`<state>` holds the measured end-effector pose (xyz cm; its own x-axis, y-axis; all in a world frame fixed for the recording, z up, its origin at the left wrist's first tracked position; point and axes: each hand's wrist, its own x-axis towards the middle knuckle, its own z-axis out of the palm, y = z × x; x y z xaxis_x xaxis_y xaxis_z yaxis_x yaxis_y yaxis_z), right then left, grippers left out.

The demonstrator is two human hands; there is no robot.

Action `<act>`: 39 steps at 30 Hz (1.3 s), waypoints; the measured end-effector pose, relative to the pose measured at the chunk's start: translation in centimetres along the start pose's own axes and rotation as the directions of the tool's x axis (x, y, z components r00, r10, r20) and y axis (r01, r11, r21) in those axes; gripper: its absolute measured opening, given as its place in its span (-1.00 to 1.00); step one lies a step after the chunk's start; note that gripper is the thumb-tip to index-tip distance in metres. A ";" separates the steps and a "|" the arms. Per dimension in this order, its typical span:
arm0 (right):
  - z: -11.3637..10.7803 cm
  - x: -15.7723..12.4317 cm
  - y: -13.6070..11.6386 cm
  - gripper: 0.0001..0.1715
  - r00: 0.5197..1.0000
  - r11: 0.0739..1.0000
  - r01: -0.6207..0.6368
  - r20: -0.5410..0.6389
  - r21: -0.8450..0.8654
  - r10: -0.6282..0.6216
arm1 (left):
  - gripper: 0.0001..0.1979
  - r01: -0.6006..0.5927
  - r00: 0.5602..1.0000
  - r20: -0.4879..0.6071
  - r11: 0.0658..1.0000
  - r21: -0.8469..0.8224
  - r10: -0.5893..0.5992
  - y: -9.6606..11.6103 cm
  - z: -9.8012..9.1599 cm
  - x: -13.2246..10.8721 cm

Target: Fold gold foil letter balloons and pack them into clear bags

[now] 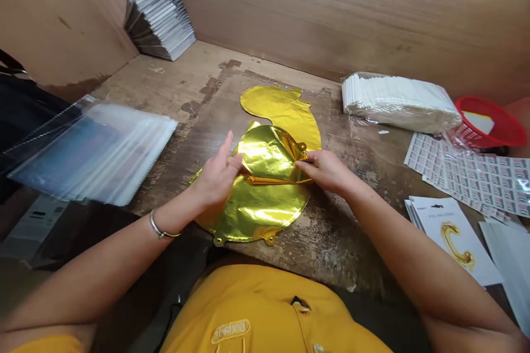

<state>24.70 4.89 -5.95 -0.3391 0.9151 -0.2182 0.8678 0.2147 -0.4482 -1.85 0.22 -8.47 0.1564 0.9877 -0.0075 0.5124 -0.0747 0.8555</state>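
Observation:
A flat shiny gold foil balloon (265,209) lies on the worn wooden table in front of me, with a flap of it folded over in the middle. A duller gold curved piece of foil (285,107) stretches out behind the flap; whether it belongs to the same balloon I cannot tell. My right hand (325,172) pinches the right edge of the folded flap, beside a small tab with a hole. My left hand (217,174) rests at the flap's left side, fingers stretched out and thumb against the foil.
Clear plastic sleeves (103,149) lie at left. A stack of folded packets (161,16) leans in the back corner. At right are a wrapped bundle of white sticks (397,99), a red basket (505,121), sticker sheets (467,174) and balloon cards (451,237) showing a gold C.

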 end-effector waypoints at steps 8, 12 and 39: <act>-0.8 0.9 -1.9 -0.70 0.992 0.964 -0.092 0.058 -0.248 0.109 | -0.75 -0.204 0.962 -0.018 0.764 0.612 0.271 1.5 0.9 0.1; -1.0 1.3 -2.7 -0.72 0.991 0.938 -0.067 0.084 -0.340 0.101 | -0.59 -0.384 0.915 0.181 0.645 0.661 0.359 2.3 2.3 0.9; 5.0 -0.3 -1.1 -0.23 0.939 0.876 0.334 0.037 -0.347 -0.343 | -0.37 -0.260 0.965 0.229 0.555 0.790 0.127 1.4 -0.7 6.0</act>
<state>22.02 2.71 -9.73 -0.6296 0.7724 -0.0834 0.7732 0.6125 -0.1644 -0.81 6.16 -6.90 0.4091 0.9123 -0.0172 0.9108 -0.4072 0.0674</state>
